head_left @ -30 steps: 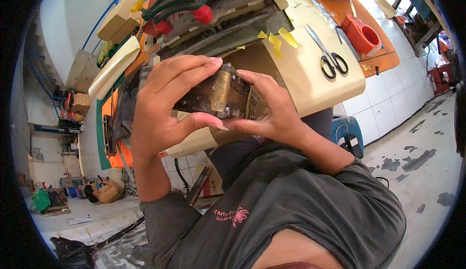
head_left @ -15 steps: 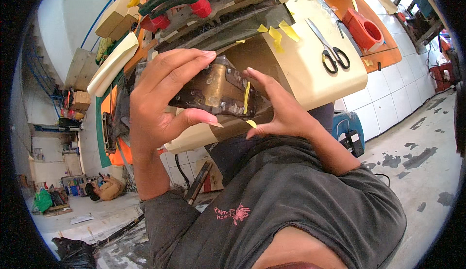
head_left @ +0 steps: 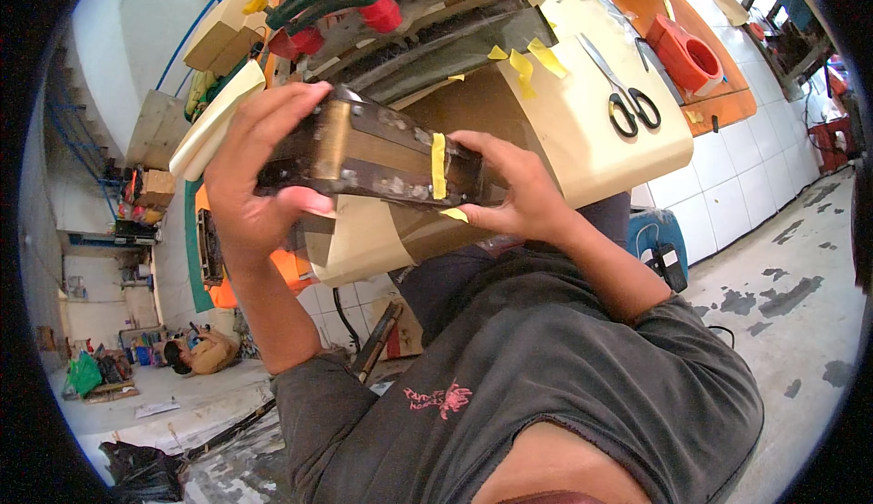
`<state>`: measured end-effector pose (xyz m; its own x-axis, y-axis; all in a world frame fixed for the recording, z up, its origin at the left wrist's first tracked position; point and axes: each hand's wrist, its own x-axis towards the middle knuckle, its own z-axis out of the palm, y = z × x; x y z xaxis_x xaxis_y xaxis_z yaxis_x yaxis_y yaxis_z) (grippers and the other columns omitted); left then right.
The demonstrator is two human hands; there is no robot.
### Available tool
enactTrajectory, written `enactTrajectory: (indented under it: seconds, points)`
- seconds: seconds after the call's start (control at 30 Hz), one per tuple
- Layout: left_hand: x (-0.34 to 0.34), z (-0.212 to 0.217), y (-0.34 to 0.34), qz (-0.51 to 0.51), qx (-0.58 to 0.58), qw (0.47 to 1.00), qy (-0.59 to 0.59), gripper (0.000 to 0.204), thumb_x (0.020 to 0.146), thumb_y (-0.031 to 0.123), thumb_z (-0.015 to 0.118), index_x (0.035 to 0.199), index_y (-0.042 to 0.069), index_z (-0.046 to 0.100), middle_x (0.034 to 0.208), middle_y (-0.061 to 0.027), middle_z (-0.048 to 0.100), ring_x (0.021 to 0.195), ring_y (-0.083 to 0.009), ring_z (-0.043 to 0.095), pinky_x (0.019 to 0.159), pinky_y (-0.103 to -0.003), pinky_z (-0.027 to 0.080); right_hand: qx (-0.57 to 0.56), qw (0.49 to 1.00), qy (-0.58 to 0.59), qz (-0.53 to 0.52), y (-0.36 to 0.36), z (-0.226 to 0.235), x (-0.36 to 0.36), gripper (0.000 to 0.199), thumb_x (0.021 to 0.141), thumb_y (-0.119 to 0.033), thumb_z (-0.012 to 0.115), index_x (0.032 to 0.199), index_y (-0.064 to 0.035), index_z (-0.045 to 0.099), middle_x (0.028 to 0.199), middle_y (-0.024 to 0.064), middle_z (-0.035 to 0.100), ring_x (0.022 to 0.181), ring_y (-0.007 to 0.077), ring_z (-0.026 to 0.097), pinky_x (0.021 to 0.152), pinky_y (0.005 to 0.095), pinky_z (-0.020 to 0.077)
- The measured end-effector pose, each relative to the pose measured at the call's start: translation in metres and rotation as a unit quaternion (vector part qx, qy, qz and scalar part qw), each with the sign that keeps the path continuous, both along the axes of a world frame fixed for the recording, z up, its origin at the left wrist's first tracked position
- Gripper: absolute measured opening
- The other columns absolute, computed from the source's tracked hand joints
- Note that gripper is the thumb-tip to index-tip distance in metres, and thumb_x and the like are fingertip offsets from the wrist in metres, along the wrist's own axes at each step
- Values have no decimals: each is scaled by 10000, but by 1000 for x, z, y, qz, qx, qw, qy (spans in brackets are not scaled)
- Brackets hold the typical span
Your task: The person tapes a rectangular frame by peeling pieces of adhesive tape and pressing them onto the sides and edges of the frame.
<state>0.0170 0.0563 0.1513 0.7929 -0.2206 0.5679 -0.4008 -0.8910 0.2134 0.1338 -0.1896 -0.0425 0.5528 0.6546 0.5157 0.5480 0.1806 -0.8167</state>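
In front of my chest, both hands hold a dark, worn block with a brass-coloured face (head_left: 377,148); its exact kind I cannot make out. My left hand (head_left: 247,154) wraps its left end, fingers over the top and thumb below. The right end sits between the fingers and thumb of my right hand (head_left: 520,184). A strip of yellow tape (head_left: 439,166) runs across the block near my right fingers. Another small yellow piece (head_left: 455,215) shows at my right thumb tip. Below the block lies cream paper (head_left: 368,249) on the table.
Black-handled scissors (head_left: 627,109) lie on the cream paper to the right, with torn yellow tape pieces (head_left: 523,66) beside them. A red tape dispenser (head_left: 687,59) stands farther right. Behind the block is a dark machine with red knobs (head_left: 380,15). Another person (head_left: 205,351) crouches far left.
The block has turned and shifted left, showing more of its length. My left hand moved left with it, and my right hand has closed onto its right end.
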Motion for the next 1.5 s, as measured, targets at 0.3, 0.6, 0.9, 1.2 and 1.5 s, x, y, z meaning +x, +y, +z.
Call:
enactTrajectory:
  seconds: [0.3,0.6,0.9,1.2,1.5]
  points:
    - [-21,0,36,49,-148,983,-92,1086,830,825,689,1393,-103,643,1431,-222,667,1348,-315,622,1194,-470,428,0,996,-84,27,-12,85,29,759,731,-235,917,1388,35,648,1289,193,742,1198,294,725,1064,366,531]
    - [-35,-60,49,38,-347,936,-53,1114,679,643,910,1417,-129,591,1471,-224,639,1387,-323,597,1220,-465,422,-99,967,-232,42,-25,153,80,726,659,-456,926,1180,24,769,1076,229,777,1024,392,752,913,434,582]
    - [-44,-127,40,32,-366,930,-28,964,798,523,900,1477,-78,572,1524,-215,598,1436,-311,550,1238,-456,389,-211,933,-285,54,-19,156,87,744,662,-490,921,1219,-22,770,1091,214,777,1052,401,733,932,452,561]
    - [-53,-153,41,26,-419,907,-24,888,835,414,906,1492,-73,559,1545,-181,585,1457,-291,530,1249,-448,378,-244,919,-299,79,-7,158,88,761,670,-495,915,1238,-14,758,1107,221,773,1070,415,723,967,465,552]
    - [-61,-156,35,18,-434,900,-33,901,832,391,913,1496,-91,539,1540,-180,582,1469,-296,517,1261,-452,364,-233,910,-328,98,-14,158,68,827,746,-440,905,1437,-74,636,1380,201,684,1259,417,649,1046,471,516]
